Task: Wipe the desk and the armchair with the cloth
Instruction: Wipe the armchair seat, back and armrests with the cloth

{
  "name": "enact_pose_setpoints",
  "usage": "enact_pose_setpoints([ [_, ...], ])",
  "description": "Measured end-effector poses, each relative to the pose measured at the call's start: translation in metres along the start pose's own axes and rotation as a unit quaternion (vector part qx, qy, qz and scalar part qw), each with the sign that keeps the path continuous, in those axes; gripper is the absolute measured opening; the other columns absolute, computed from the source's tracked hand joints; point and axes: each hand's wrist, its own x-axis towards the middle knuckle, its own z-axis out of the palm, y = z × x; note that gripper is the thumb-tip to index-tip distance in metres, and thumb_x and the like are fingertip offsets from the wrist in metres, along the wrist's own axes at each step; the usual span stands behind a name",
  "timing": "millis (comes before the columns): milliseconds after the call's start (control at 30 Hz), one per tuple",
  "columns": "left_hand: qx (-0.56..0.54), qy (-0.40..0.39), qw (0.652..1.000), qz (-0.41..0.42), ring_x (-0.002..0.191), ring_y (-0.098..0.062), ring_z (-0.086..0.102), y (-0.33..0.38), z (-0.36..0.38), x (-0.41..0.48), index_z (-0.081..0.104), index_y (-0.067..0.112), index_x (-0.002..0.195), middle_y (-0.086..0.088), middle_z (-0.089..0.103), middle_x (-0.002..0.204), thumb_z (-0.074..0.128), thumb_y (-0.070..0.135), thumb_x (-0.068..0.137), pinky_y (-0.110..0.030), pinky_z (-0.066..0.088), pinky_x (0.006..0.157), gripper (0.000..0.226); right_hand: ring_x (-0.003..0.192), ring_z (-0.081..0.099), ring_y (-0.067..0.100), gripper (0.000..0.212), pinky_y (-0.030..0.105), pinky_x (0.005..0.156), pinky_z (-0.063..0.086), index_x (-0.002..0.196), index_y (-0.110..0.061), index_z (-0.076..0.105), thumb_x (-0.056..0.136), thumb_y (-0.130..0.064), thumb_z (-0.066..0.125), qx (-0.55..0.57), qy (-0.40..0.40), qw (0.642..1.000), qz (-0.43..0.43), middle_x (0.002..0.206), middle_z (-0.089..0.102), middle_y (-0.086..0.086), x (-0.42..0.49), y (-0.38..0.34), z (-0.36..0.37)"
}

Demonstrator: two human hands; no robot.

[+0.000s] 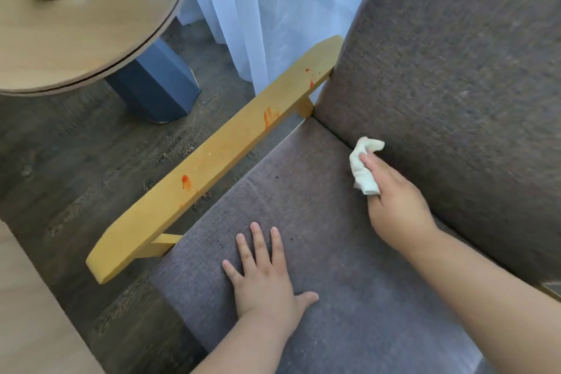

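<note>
**Cloth at the armchair's back corner**

My left hand (267,279) lies flat, fingers spread, holding nothing, on the grey woven fabric armchair (349,252) seat. My right hand (394,200) pinches the small crumpled white cloth (362,162) against the backrest base. Orange smears (270,117) mark the yellow wooden armrest (212,158). Beyond, over dark plank flooring (76,143), stand the round light-wood desk (91,24) and sheer white curtains (273,9).

Furnished living room or hotel-style room: upholstered armchair (349,252) at centre, round wooden table (91,24) at 10 o'clock, sheer curtain (273,9) at 12 o'clock, wood-look floor (76,161).
</note>
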Motion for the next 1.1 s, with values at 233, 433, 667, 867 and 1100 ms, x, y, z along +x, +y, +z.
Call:
enact_pose_setpoints([
  [233,0.028,0.026,0.999,0.007,0.151,-0.046,-0.029,-0.001,0.008,0.002,-0.039,0.02,0.151,-0.017,-0.043,0.16,0.041,0.1,0.063,-0.073,0.002,0.117,0.143,0.153,0.024,0.012,0.075,0.013,0.111,0.014,0.158,-0.025,0.034,0.092,0.009,0.045,-0.073,-0.112,0.991,0.018,0.168,0.023,-0.005,0.0,0.044,0.025],
  [433,0.035,0.06,0.997,0.044,0.155,-0.043,-0.016,-0.013,0.007,-0.001,-0.028,0.026,0.156,-0.014,-0.032,0.166,0.028,0.089,0.083,-0.068,0.013,0.118,0.112,0.149,0.037,0.027,0.077,0.036,0.121,0.029,0.148,-0.016,0.051,0.079,0.017,0.052,0.027,-0.165,0.986,-0.006,0.158,0.035,-0.002,-0.143,0.005,0.057],
  [667,0.016,0.099,0.99,0.096,0.159,-0.03,-0.011,-0.071,0.006,-0.018,-0.016,0.029,0.161,-0.006,-0.019,0.172,0.024,0.045,0.106,-0.053,0.008,0.128,0.07,0.13,0.051,-0.003,0.057,0.002,0.1,0.035,0.141,-0.04,0.058,0.098,-0.004,0.051,0.194,-0.024,0.961,0.197,0.14,0.06,-0.018,-0.171,-0.018,0.016],
  [867,0.011,0.123,0.99,0.062,0.158,-0.033,-0.011,-0.115,0.035,-0.042,-0.014,0.038,0.161,0.0,-0.018,0.172,0.02,0.057,0.104,-0.054,0.006,0.128,0.069,0.152,0.028,0.028,0.064,0.039,0.119,0.026,0.155,-0.021,0.039,0.096,0.0,0.047,0.008,-0.109,0.982,0.155,0.168,0.026,0.006,-0.12,-0.019,0.044],
  [1100,-0.019,0.121,0.989,0.085,0.159,-0.034,-0.008,-0.112,0.069,-0.071,-0.005,0.037,0.162,-0.001,-0.013,0.173,0.029,0.046,0.107,-0.049,0.01,0.129,0.065,0.152,0.027,0.024,0.072,0.036,0.126,0.012,0.147,-0.018,0.046,0.08,0.007,0.038,0.027,-0.178,0.984,-0.006,0.16,0.038,0.003,-0.253,-0.066,0.106],
])
